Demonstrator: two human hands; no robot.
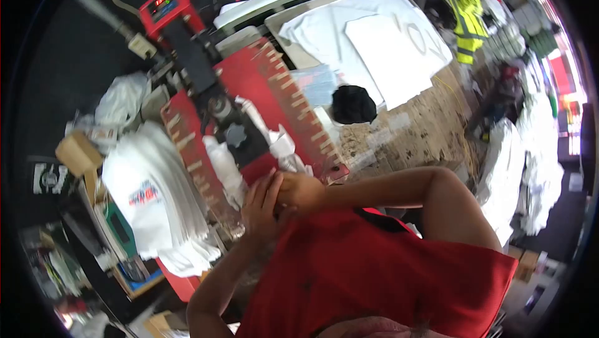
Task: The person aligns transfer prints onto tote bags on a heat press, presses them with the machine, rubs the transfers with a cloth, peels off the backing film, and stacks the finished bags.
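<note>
A heat press with a red top plate (249, 76) stands in front of me, tilted across the view. White cloth is wrapped along the two arms of its handle (226, 169). At the handle's near end, my right hand (302, 191) is closed, with its grip mostly hidden. My left hand (262, 204) lies against it, fingers bent over the same spot and partly overlapping the right hand. A dark adjusting knob (236, 135) sits just beyond my hands. The red control box (167, 9) with lit digits is at the press's far end.
A stack of white printed shirts (150, 194) hangs left of the press. White garments (331, 26) and a white sheet (387, 57) lie on the right, near a black cloth item (354, 105) on the worn wooden table (418, 132). A yellow safety vest (467, 20) is at far right.
</note>
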